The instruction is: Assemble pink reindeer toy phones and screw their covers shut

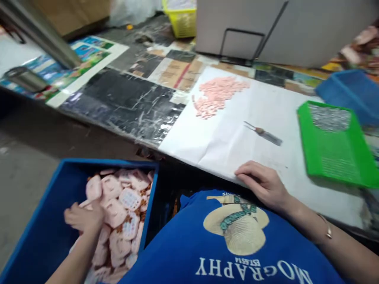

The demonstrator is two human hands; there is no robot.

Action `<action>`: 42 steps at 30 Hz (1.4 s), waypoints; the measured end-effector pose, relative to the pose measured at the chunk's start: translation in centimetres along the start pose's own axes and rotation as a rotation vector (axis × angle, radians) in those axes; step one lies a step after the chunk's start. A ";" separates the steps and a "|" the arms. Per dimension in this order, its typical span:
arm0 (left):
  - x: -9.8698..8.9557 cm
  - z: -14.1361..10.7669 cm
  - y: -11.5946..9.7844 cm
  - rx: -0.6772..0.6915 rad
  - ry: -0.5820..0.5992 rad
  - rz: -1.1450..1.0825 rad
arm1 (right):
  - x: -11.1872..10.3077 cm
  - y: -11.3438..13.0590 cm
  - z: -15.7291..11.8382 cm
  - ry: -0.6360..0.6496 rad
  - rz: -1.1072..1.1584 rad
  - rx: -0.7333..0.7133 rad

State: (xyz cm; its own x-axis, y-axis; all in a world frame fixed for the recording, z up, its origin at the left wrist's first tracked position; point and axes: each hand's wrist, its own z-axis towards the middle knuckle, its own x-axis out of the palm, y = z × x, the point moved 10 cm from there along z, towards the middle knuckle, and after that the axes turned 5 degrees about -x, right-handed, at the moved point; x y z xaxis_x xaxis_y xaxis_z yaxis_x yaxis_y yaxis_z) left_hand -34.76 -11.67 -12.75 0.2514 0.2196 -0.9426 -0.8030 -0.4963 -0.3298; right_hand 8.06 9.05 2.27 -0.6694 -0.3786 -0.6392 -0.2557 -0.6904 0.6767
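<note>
At the lower left, my left hand point(85, 216) is down in a deep blue bin point(108, 161), slightly blurred. Its thumb and fingers are bent around one of the pale pink rounded plastic pieces point(115, 213) heaped there, some with printed faces. My right hand point(263, 183) rests on the front edge of the white-covered table point(225, 146), fingers curled and thumb tip close to the index finger, with nothing seen in them. Beyond it lies a small tool with two thin prongs point(263, 133). A spread of small pink parts point(217, 94) lies farther back.
To the right, a green tray point(337, 148) holds small silvery parts, with a blue bin point(352, 92) behind it. A grey panel point(266, 31) stands at the back beside a yellow basket point(183, 21). A metal post point(44, 33) rises at the left.
</note>
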 end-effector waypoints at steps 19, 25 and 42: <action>4.2 -4.3 -43.1 1.329 0.395 0.008 | -16.9 -2.3 -12.0 -0.868 -0.206 0.226; 6.3 -4.7 -50.3 1.427 0.529 -0.004 | -13.5 -4.7 -14.6 -0.688 -0.248 0.259; 2.3 21.5 -37.3 0.411 0.090 0.141 | -15.5 -4.1 0.8 -0.514 -0.371 0.072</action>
State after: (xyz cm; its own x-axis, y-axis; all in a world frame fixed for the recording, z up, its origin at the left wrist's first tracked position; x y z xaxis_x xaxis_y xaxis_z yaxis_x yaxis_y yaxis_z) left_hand -15.88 25.40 -1.47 0.1550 0.0909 -0.9837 -0.9764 -0.1373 -0.1666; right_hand 18.93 18.20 9.71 -0.7717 0.2342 -0.5912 -0.5693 -0.6688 0.4781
